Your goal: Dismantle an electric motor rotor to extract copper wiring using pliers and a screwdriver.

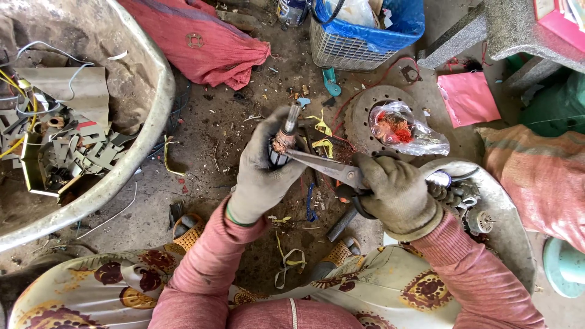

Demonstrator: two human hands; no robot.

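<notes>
The lower body of the copper-wound motor rotor with a steel shaft [281, 141] was covered by the grey-gloved left hand [261, 170]. The handles of the steel scissors [329, 169] were hidden inside the grey-gloved right hand [396, 196], and whether the blade tips touched the winding could not be told. The large grey metal basin of scrap [149, 116] was cut off by the left and top edges. The blue-lined wire basket [353, 42] was cropped at the top. The contents of the clear plastic bag [405, 129] were seen only as a blurred orange tangle.
</notes>
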